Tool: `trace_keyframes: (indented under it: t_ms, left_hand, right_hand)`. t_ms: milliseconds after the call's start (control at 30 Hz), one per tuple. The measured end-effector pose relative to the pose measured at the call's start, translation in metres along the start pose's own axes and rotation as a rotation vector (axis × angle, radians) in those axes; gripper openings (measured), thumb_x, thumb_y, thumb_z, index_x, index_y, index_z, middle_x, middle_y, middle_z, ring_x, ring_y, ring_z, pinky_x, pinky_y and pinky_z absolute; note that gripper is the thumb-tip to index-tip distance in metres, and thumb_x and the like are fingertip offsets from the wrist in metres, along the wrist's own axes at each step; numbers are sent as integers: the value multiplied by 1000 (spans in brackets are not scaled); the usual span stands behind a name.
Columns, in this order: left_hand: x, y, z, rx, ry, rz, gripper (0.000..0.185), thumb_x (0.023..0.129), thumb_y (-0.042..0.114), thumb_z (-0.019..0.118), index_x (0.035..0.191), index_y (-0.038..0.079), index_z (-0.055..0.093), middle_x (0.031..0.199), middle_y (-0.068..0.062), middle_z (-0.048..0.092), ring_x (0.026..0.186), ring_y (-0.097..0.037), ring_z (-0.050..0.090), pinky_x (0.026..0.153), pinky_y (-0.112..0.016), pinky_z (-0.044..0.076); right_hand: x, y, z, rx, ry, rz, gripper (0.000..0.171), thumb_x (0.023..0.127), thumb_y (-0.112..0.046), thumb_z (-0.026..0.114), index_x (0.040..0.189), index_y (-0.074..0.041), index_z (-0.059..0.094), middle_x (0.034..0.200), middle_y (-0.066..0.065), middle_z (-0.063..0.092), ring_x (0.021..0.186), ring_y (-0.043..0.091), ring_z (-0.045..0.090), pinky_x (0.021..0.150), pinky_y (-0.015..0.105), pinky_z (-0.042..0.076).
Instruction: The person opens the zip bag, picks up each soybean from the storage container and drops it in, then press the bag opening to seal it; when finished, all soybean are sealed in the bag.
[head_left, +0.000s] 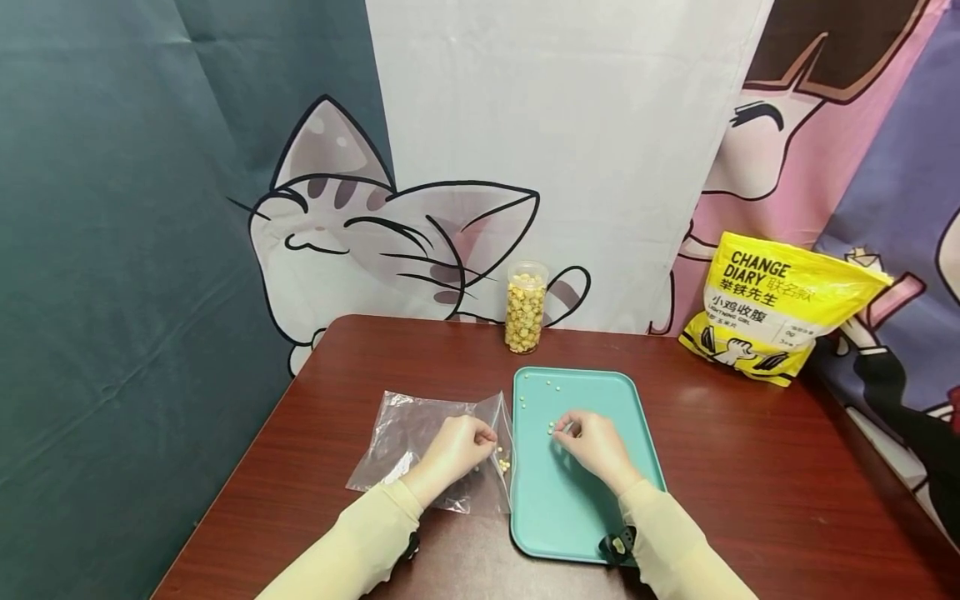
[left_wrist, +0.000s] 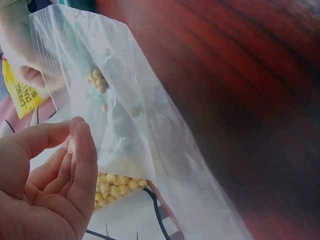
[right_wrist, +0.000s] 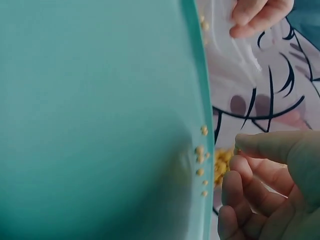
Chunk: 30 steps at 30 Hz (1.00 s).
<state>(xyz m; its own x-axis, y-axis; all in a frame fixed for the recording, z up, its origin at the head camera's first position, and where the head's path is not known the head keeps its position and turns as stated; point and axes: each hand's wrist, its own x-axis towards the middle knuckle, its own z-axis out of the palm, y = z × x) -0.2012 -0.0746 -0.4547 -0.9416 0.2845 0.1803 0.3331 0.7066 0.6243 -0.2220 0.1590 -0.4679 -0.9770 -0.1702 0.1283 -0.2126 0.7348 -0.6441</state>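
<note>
My left hand (head_left: pixel 459 442) pinches the upper film of a clear zip bag (head_left: pixel 408 425), holding its mouth raised toward the tray. Several small round pale-yellow beans, like soybeans (left_wrist: pixel 97 80), lie inside the bag. Over the teal tray (head_left: pixel 592 521), my right hand (head_left: pixel 594 446) brings thumb and forefinger together on a small bean, mostly hidden by the fingertips in the right wrist view. A few more beans (right_wrist: pixel 200 155) are scattered along the far part of the tray, close to its rim. The bag's open edge lies against the tray's left side.
Behind the tray stands a clear jar of popcorn (head_left: pixel 526 308). A yellow snack bag (head_left: pixel 780 308) leans at the back right of the brown table (head_left: pixel 750 500). Cartoon-printed cloth (head_left: pixel 600 100) hangs behind the table.
</note>
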Motion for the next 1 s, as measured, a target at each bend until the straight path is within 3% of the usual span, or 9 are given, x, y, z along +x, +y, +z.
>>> trace_keyframes:
  t_ms: [600,1000]
  left_hand:
    - [2,2,-1,-30,-2,-11,9,78,6,65,80,5,73,65,2,66,45,3,46,47,-16,42]
    - [1,0,0,-12,7,8,8,77,6,67,80,5,74,67,0,68,49,1,50,52,-16,43]
  right_hand:
    - [-6,-38,18,80,-87,-192,5,80,-11,71,81,-14,68,61,-9,55,55,2,46,53,21,40]
    - [-5,-36,22,136,-113,-189,5,81,-11,71,81,-14,68,61,-7,54,53,3,45,50,21,38]
